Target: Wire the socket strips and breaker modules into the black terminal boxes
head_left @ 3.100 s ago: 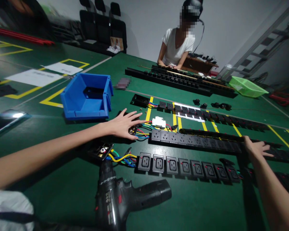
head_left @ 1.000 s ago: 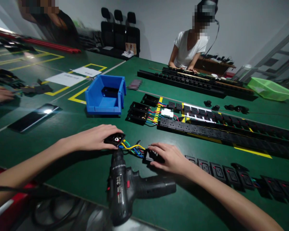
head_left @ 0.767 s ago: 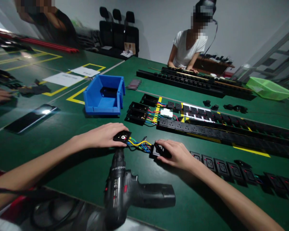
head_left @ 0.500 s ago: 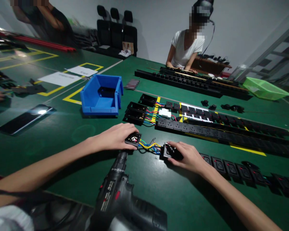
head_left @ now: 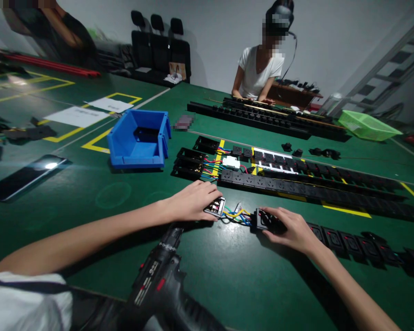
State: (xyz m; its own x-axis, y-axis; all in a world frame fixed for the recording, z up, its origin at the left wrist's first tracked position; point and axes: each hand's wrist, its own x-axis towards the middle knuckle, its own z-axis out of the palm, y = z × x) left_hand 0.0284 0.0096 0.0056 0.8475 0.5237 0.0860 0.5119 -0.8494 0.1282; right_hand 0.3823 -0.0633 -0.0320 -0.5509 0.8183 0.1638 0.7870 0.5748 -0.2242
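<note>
My left hand (head_left: 196, 201) is closed round a small black terminal box (head_left: 216, 207) with metal contacts showing in its open face. Yellow, blue and green wires (head_left: 238, 215) run from it to a black socket module (head_left: 263, 219). Around that module my right hand (head_left: 289, 230) is closed, fingers on top and thumb at the near side. More socket modules (head_left: 349, 243) trail off to the right in a chain. A black cordless drill (head_left: 158, 280) lies on the green table just in front of my left forearm.
Behind my hands lie socket strips (head_left: 272, 184) and wired black boxes (head_left: 189, 163). A blue bin (head_left: 138, 140) stands to the left, near a phone (head_left: 25, 177). Across the table, a person (head_left: 260, 69) sits behind long black rails (head_left: 248, 120); a green basket (head_left: 368, 125) is at the far right.
Both hands have moved to the right, carrying the terminal box and the socket module with the wires between them. The camera view has shifted slightly.
</note>
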